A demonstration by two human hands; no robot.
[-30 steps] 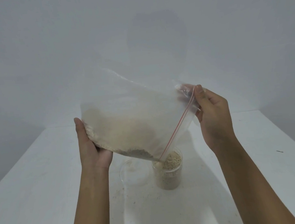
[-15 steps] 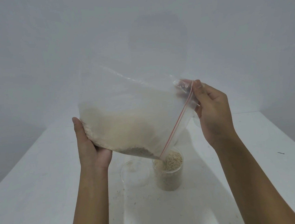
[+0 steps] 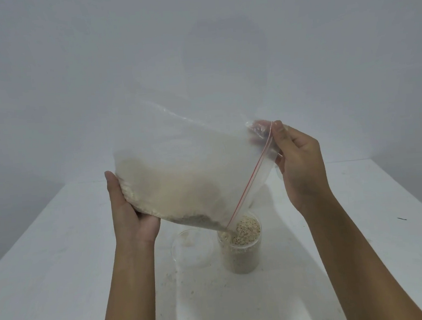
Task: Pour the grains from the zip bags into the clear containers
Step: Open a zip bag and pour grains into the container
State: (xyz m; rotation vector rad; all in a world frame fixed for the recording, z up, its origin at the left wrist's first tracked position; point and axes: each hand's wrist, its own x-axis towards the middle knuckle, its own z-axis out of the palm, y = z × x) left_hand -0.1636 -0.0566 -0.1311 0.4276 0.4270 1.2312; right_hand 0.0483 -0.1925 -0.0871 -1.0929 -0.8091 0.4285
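Grains [image 3: 245, 229] stand heaped to the rim of the clear container [image 3: 241, 260], which sits on the table [image 3: 61, 275] directly below the right fingers and lower right of the left palm. A few loose specks [image 3: 169, 275] lie on the table on the near side of it. An empty clear container [image 3: 174, 250] stands just beside it, under the left wrist; whether the two touch cannot be told.

Above them hangs the zip bag [image 3: 188, 172], tilted, its lowest mouth corner at the full container's rim. A red zip strip [image 3: 252, 179] runs from the right fingers down to that corner.

Left hand [image 3: 130, 210]: cradles the bag's closed end, thumb [image 3: 110, 178] up the near face, fingers hidden behind the plastic. Right hand [image 3: 299, 159]: pinches the upper mouth corner, thumb in front, fingertips showing faintly through the film.

Beyond the fingers are the table's far edge and a plain wall [image 3: 195, 46].

Risk assessment: the container looks almost full while much grain remains near the left palm. Further tipping would likely overflow the rim. The mouth appears wider than the container, so a slack right pinch or a sudden slide of the load could scatter grain.
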